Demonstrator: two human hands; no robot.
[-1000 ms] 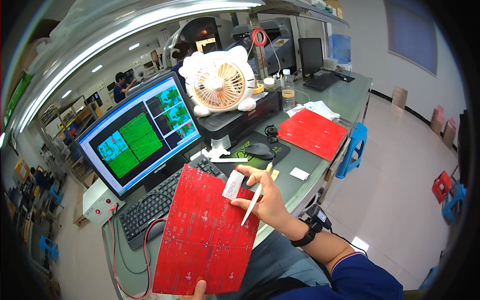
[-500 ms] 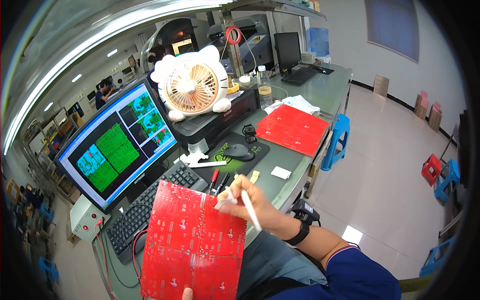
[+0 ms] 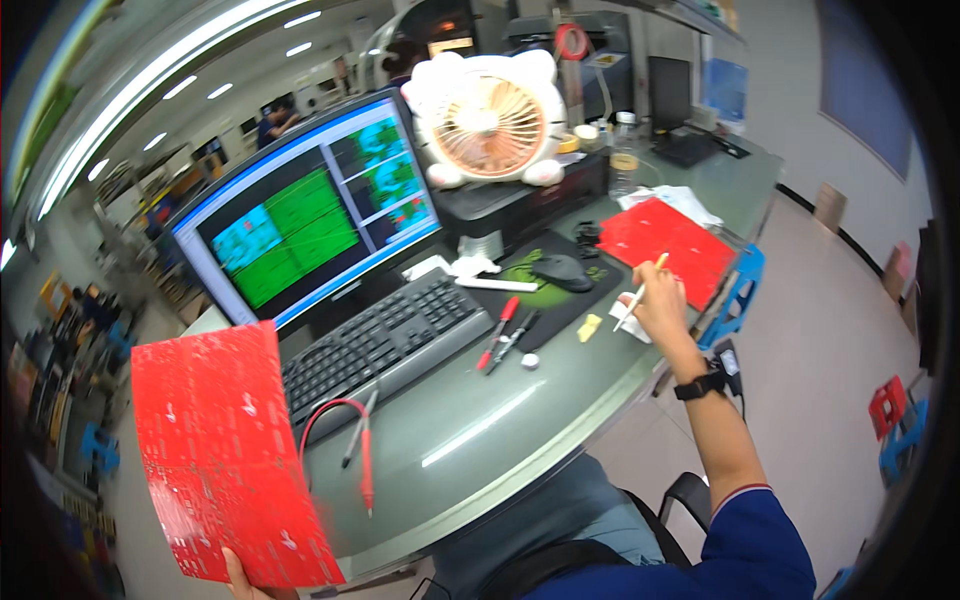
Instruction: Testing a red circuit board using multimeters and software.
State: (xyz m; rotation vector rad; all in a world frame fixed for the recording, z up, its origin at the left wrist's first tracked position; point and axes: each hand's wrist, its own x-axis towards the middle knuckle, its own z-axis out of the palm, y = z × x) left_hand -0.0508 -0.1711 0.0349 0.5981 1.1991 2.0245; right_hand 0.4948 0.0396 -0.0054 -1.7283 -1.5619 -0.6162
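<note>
My left hand (image 3: 242, 582) grips the lower edge of a red circuit board panel (image 3: 215, 440), held tilted at the lower left; most of that hand is below the picture. Off to the right, my right hand (image 3: 662, 308) pinches a slim white pen-like stick (image 3: 640, 290). A white paper or cloth piece (image 3: 630, 322) lies at its fingers; whether they touch it I cannot tell. Just beyond this hand, a second red panel (image 3: 672, 240) rests flat on the desk.
A monitor (image 3: 300, 210) with green board images stands behind the keyboard (image 3: 385, 345). Red and black markers (image 3: 505, 325), a mouse (image 3: 562, 271) and a red-wired probe (image 3: 366, 470) lie on the green desk (image 3: 470, 500). A cat-shaped fan (image 3: 490, 120) sits on a black printer.
My right hand has left the held panel and moved right with the stick, toward the desk's right side. The held panel is now farther left. The view has shifted.
</note>
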